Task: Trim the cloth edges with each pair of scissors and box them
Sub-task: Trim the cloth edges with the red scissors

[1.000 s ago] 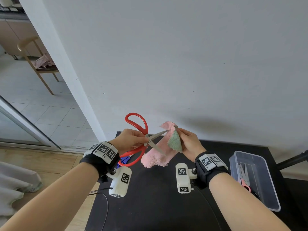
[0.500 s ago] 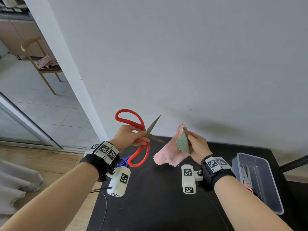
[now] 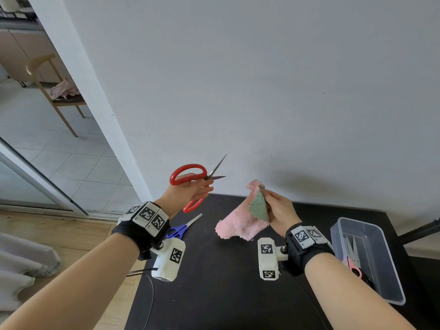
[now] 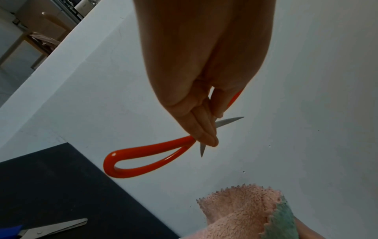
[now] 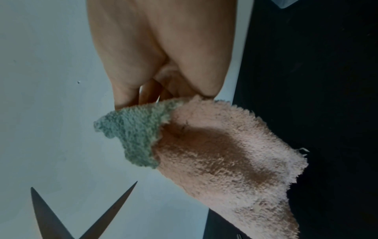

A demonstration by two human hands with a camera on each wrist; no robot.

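My left hand (image 3: pixel 190 190) grips the red-handled scissors (image 3: pixel 188 175) above the black table's far left corner, blades spread apart and pointing at the wall. In the left wrist view the fingers wrap a red loop (image 4: pixel 143 159). My right hand (image 3: pixel 278 206) pinches the top corner of a pink cloth (image 3: pixel 240 225) with a green underside (image 3: pixel 258 207); the cloth hangs down to the table. The blades (image 5: pixel 81 215) are apart from the cloth (image 5: pixel 225 155). Blue-handled scissors (image 3: pixel 183 228) lie on the table by my left wrist. A pink-handled pair (image 3: pixel 352 256) lies inside the clear plastic box (image 3: pixel 390 298) at right.
The black table (image 3: pixel 214 294) stands against a grey wall (image 3: pixel 262 91). Left of it are wooden floor, a doorway and a chair (image 3: pixel 54 91) with cloth on it. A cable (image 3: pixel 150 296) runs down from my left wrist camera.
The red scissors have pulled up and left out of the cloth, blades still spread. My right hand with the cloth has shifted right and lower.
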